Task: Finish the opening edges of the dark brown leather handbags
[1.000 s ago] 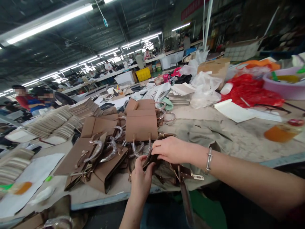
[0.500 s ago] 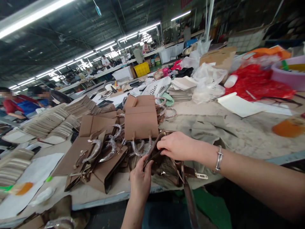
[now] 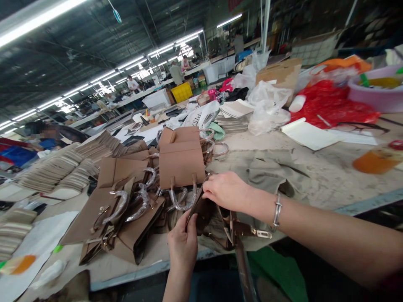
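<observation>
Two hands hold one brown bag (image 3: 203, 209), five o'clock of the tan bags (image 3: 181, 165) on the surface (image 3: 317, 180): left hand (image 3: 182, 247) pinches its flap, right hand (image 3: 226, 193) grips its top; spreading needs steady counter-pull.

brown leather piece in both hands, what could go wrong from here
1. The strap hangs off the table edge just below the brown leather piece and seems joined to it. Its weight might drag the piece out of the left hand and right hand.
2. The tan bags and their wrapped handles lie right beside the hands, so a tug could snag a handle and shift that pile.
</observation>
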Demonstrator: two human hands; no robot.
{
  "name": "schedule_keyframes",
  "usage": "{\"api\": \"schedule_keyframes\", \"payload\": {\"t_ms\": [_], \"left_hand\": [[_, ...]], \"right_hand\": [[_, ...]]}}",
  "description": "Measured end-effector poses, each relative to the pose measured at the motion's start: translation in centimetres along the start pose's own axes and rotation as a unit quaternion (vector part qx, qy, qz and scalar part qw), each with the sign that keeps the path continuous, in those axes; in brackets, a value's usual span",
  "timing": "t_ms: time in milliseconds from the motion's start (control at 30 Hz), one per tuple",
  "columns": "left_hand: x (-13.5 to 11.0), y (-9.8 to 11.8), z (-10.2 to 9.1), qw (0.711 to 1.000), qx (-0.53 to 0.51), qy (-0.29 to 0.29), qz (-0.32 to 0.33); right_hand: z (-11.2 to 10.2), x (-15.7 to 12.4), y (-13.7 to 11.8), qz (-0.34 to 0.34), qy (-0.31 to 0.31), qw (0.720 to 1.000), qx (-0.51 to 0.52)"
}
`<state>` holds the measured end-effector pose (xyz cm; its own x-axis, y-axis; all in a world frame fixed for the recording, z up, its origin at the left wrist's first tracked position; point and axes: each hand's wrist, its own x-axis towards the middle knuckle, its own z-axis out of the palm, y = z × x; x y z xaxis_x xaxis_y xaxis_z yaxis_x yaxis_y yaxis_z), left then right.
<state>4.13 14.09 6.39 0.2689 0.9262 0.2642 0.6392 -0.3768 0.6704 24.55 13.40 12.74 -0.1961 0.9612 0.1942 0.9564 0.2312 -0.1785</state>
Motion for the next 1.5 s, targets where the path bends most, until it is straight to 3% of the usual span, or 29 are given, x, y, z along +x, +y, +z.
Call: {"api": "schedule_keyframes", "payload": {"t_ms": [533,700,833,1000,1267,1500], "left_hand": [[0.1,0.0,0.1,1.000,0.007,-0.003,-0.003],[1.3,1.4,-1.3,0.992,0.065,-0.110,-0.013],[2.8,3.3,-2.0,0.968,0.170,-0.187,0.014],[4.2,4.0,-1.4,0.941,0.287,-0.171,0.048],[4.5,3.5,-1.4,0.948,0.262,-0.179,0.019],[4.8,3.5,-1.3,0.948,0.262,-0.184,0.008]], "right_hand": [[0.5,0.3,-0.3,0.011,0.016,1.000,-0.004],[0.8,0.3,-0.3,0.011,0.021,1.000,-0.004],[1.0,0.5,-0.4,0.017,0.018,1.000,-0.009],[0.3,0.2,0.3,-0.007,0.016,1.000,0.000],[-0.7,-0.2,2.3,-0.001,0.016,1.000,-0.027],[-0.1,0.0,2.0,0.045,0.070,0.996,-0.027]]}}
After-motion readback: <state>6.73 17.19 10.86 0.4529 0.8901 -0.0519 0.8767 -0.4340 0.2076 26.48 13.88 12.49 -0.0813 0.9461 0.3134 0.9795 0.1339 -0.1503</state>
